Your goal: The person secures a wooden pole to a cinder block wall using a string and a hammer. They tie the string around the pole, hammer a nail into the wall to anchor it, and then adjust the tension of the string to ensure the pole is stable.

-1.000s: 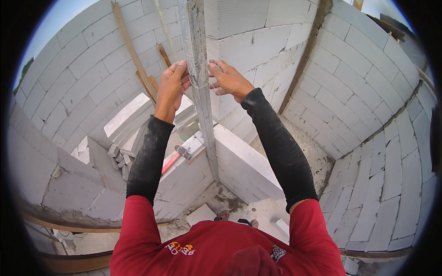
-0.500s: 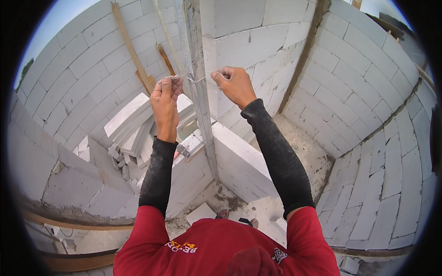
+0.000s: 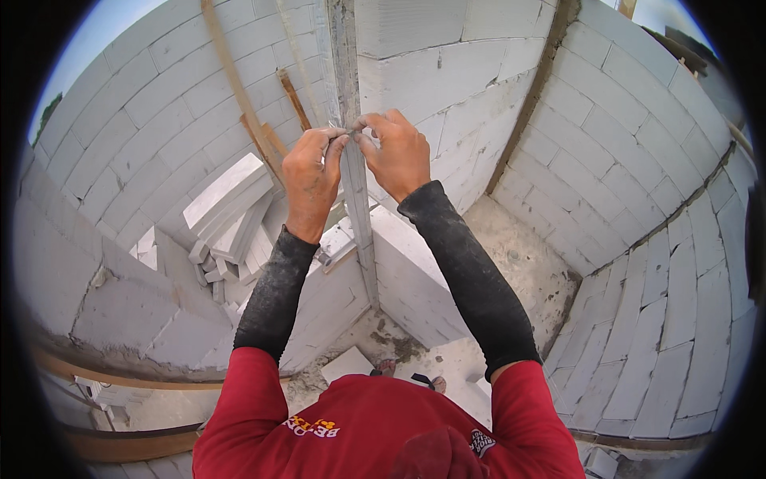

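An upright grey metal post (image 3: 361, 223) stands in front of me at the corner of the block walls. My left hand (image 3: 309, 182) is closed in a pinch at the near face of the post. From the other side my right hand (image 3: 396, 156) pinches too, its fingertips almost touching those of the left. Between them is a thin white string, looped round the post; the fingers now hide most of it, and whether it is knotted cannot be seen.
White block walls (image 3: 638, 152) rise around me. Stacked and broken white blocks (image 3: 231, 209) lie to the left, beside a leaning wooden plank (image 3: 231, 76). A low block wall (image 3: 411, 259) runs off the post's foot, and a loose block (image 3: 347, 366) lies near my feet.
Both hands have come together at the post, the left moving right and the right slightly left. The string ends, earlier pulled apart on either side, are now between the meeting fingertips.
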Motion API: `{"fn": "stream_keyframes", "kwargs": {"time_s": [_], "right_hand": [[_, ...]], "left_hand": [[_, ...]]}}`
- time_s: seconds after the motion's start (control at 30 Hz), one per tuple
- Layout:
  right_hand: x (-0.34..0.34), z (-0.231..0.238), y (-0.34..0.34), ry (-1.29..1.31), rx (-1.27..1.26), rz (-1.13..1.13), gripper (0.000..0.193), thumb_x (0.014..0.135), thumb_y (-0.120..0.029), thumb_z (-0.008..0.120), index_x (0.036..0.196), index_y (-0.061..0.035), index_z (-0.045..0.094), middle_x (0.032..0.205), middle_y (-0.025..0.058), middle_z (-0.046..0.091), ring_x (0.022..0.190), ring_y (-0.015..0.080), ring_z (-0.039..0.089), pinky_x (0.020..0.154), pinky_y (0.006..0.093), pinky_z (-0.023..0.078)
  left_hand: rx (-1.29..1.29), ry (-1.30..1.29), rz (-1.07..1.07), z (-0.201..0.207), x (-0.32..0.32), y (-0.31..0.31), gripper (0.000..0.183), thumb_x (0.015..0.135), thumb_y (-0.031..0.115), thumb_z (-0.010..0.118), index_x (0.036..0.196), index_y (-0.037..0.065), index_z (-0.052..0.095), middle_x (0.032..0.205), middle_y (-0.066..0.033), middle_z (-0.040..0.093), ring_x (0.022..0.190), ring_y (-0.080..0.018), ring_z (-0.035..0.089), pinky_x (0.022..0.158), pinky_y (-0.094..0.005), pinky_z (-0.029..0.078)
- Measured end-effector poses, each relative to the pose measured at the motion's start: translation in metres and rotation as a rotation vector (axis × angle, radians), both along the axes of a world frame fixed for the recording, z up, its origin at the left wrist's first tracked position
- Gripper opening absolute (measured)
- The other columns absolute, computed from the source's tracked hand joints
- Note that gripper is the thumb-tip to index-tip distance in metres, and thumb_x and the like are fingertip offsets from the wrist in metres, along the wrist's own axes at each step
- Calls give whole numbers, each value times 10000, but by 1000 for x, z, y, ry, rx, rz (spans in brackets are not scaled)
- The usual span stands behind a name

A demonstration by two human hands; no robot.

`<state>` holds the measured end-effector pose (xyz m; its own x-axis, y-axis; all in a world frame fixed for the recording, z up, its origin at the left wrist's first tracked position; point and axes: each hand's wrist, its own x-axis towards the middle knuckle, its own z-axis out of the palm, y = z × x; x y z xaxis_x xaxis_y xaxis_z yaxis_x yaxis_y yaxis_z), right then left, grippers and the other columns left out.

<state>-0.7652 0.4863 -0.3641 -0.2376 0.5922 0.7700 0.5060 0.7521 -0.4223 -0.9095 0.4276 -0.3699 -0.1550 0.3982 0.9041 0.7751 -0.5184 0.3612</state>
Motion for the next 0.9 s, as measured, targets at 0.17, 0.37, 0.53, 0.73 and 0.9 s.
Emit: {"fn": "stream_keyframes", "kwargs": {"time_s": [0.17, 0.37, 0.53, 0.73, 0.9], "right_hand": [[1, 2, 6, -109, 150, -33, 110, 895, -212, 736, 992, -161, 734, 860, 40, 626, 725, 285, 676, 637, 406, 541], [6, 3, 16, -143, 222, 55, 120, 900, -213, 706, 980, -123, 709, 880, 51, 654, 710, 297, 700, 619, 419, 554], [6, 0, 24, -204, 300, 41, 151, 904, -226, 714, 979, -107, 660, 884, 41, 640, 685, 285, 683, 590, 402, 542], [5, -4, 27, -272, 307, 47, 206, 902, -234, 712, 998, -105, 585, 916, 49, 622, 676, 267, 687, 574, 391, 537], [4, -5, 27, -202, 325, 62, 203, 909, -238, 705, 1006, -106, 584, 897, 51, 603, 671, 272, 682, 564, 389, 538]], "left_hand": [[-24, 41, 37, 7, 3, -2, 90, 902, 69, 734, 963, 5, 719, 865, -142, 706, 747, -312, 680, 690, -372, 532], [-271, -250, -61, 8, -9, 2, 158, 943, 126, 714, 1014, -13, 738, 780, -119, 705, 673, -173, 637, 644, -309, 502], [-215, -142, 19, 16, 3, -5, 159, 945, 124, 709, 1021, -12, 743, 785, -120, 711, 672, -151, 630, 658, -301, 509], [-170, -47, 66, 16, 6, -4, 117, 924, 102, 717, 979, -1, 730, 856, -145, 713, 715, -252, 675, 678, -351, 521], [-167, 197, 94, 23, 6, -5, 90, 915, 67, 702, 977, 3, 713, 869, -133, 663, 771, -299, 649, 717, -361, 512]]}}
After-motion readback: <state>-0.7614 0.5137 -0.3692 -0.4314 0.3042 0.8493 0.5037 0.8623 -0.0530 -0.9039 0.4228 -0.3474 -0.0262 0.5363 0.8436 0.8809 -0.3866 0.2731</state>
